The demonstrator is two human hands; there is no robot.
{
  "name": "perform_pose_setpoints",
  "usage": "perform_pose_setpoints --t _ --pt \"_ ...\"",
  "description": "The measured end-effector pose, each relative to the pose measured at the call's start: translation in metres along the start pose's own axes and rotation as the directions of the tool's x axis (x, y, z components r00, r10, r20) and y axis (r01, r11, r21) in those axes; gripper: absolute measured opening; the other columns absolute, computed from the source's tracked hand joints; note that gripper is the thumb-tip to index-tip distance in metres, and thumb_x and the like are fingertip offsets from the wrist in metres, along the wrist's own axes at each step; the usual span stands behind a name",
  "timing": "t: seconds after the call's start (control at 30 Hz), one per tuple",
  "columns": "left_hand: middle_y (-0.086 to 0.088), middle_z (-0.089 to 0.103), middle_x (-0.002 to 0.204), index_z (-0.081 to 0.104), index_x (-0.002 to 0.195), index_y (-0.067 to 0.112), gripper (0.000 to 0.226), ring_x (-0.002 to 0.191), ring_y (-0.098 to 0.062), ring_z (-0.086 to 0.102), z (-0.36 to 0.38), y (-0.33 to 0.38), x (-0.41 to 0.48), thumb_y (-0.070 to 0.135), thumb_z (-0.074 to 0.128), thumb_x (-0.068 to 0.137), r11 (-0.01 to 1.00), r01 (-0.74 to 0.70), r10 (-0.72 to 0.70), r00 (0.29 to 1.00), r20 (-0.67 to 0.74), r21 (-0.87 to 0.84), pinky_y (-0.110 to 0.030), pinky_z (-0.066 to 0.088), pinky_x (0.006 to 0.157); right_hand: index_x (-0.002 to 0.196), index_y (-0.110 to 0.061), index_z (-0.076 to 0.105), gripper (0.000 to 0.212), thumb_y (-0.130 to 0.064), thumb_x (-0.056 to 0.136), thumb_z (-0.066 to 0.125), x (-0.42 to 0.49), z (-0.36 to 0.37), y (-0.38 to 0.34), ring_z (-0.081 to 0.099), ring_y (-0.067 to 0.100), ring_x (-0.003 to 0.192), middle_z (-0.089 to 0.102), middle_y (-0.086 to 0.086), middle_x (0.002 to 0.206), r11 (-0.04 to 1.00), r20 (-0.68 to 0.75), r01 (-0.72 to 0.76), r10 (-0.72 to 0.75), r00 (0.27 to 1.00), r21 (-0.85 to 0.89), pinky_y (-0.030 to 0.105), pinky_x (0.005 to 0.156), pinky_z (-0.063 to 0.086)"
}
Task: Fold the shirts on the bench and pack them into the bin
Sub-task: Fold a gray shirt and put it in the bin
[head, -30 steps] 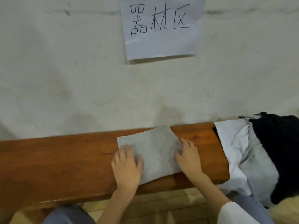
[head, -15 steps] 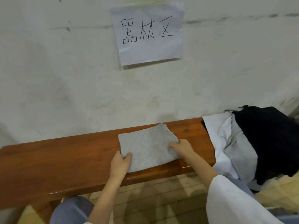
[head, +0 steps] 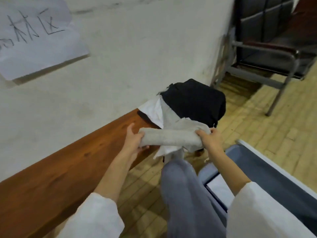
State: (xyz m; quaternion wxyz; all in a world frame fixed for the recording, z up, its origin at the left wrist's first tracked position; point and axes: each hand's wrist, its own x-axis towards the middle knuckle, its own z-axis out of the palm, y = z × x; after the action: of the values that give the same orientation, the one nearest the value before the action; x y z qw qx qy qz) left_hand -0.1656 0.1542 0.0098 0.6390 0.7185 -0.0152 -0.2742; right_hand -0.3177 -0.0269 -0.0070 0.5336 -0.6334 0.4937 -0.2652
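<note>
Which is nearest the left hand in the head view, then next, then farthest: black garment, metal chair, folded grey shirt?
1. Folded grey shirt, gripped by the left hand at its left end.
2. Black garment, ahead and to the right.
3. Metal chair, beyond it, far right.

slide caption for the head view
A folded grey shirt gripped at its ends by the left hand and right hand, at the brown wooden bench
</note>
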Motion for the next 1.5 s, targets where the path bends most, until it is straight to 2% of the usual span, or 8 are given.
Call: perform_pose_setpoints --t 0.2,0.33,0.53,0.83,1.1,1.2,1.33,1.5 --pt "-0.007 0.052 0.117 0.06 0.123 0.011 0.033 0.081 -0.014 0.053 0.15 -0.015 -0.002 0.007 0.036 0.101 0.984 0.007 -0.073 0.925 0.372 0.177 -0.02 0.048 0.049 0.099 -0.007 0.048 0.025 -0.02 0.085 0.064 0.032 -0.122 0.069 0.056 0.026 0.085 0.056 0.011 0.094 0.98 -0.196 -0.147 0.172 0.965 0.137 0.029 0.054 0.045" --pt "-0.014 0.056 0.095 0.064 0.107 0.0 0.027 0.064 -0.019 0.047 0.227 -0.059 0.0 -0.003 0.039 0.096 0.938 0.209 -0.32 0.829 0.459 0.276 -0.02 0.04 0.041 0.129 -0.022 0.041 0.05 -0.022 0.083 0.064 0.04 -0.178 0.131 0.054 0.029 0.11 0.049 0.008 0.131 0.956 -0.264 -0.253 0.284 0.922 0.146 0.043 0.078 0.055" --pt "-0.008 0.047 0.071 0.057 0.078 0.008 0.03 0.057 -0.013 0.039 0.295 -0.141 0.001 -0.003 0.034 0.095 0.741 0.356 -0.627 0.672 0.395 0.57 -0.017 0.033 0.038 0.136 -0.018 0.05 0.042 -0.006 0.096 0.046 0.043 -0.221 0.227 0.059 0.033 0.093 0.042 0.014 0.142 0.895 -0.13 -0.434 0.445 0.886 0.107 0.023 0.043 0.051" --pt "-0.014 0.055 0.104 0.067 0.104 0.006 0.026 0.072 -0.019 0.048 0.351 -0.21 0.023 0.0 0.043 0.095 0.568 0.217 -0.652 0.708 0.272 0.794 -0.023 0.041 0.052 0.138 -0.005 0.047 0.045 0.002 0.094 0.043 0.058 -0.225 0.313 0.059 0.024 0.057 0.048 0.016 0.137 0.77 -0.123 -0.614 0.635 0.762 0.173 0.022 0.038 0.047" --pt "-0.001 0.057 0.056 0.052 0.042 0.015 0.057 0.06 -0.018 0.046 0.424 -0.249 0.063 -0.011 0.036 0.09 0.577 0.016 -0.497 0.8 0.336 0.817 -0.029 0.046 0.067 0.144 -0.018 0.04 0.048 -0.009 0.097 0.043 0.108 -0.222 0.345 0.059 0.02 0.085 0.059 0.008 0.121 0.855 -0.379 -0.513 0.501 0.778 0.076 0.022 0.063 0.047" --pt "-0.013 0.067 0.091 0.063 0.057 0.009 0.047 0.091 -0.025 0.057 0.426 -0.28 0.075 -0.013 0.034 0.088 0.581 -0.014 -0.474 0.808 0.351 0.814 -0.029 0.043 0.091 0.145 -0.027 0.038 0.051 -0.018 0.095 0.045 0.108 -0.195 0.368 0.062 0.034 0.098 0.061 0.012 0.124 0.829 -0.417 -0.558 0.517 0.747 0.028 0.037 0.082 0.049" --pt "-0.019 0.056 0.125 0.059 0.119 -0.008 0.028 0.118 -0.032 0.051 0.413 -0.333 0.099 0.002 0.044 0.097 0.496 0.057 -0.529 0.811 0.25 0.866 -0.033 0.037 0.099 0.144 -0.025 0.038 0.068 -0.001 0.082 0.05 0.106 -0.154 0.426 0.065 0.032 0.064 0.063 0.015 0.105 0.666 -0.209 -0.732 0.743 0.635 0.143 0.037 0.057 0.058" --pt "-0.021 0.056 0.128 0.062 0.114 -0.003 0.026 0.119 -0.032 0.053 0.388 -0.369 0.107 0.005 0.042 0.098 0.441 0.028 -0.473 0.857 0.206 0.897 -0.031 0.04 0.093 0.14 -0.028 0.043 0.078 0.003 0.069 0.054 0.092 -0.143 0.45 0.061 0.021 0.059 0.065 0.015 0.11 0.679 -0.235 -0.71 0.733 0.639 0.187 0.023 0.048 0.051"
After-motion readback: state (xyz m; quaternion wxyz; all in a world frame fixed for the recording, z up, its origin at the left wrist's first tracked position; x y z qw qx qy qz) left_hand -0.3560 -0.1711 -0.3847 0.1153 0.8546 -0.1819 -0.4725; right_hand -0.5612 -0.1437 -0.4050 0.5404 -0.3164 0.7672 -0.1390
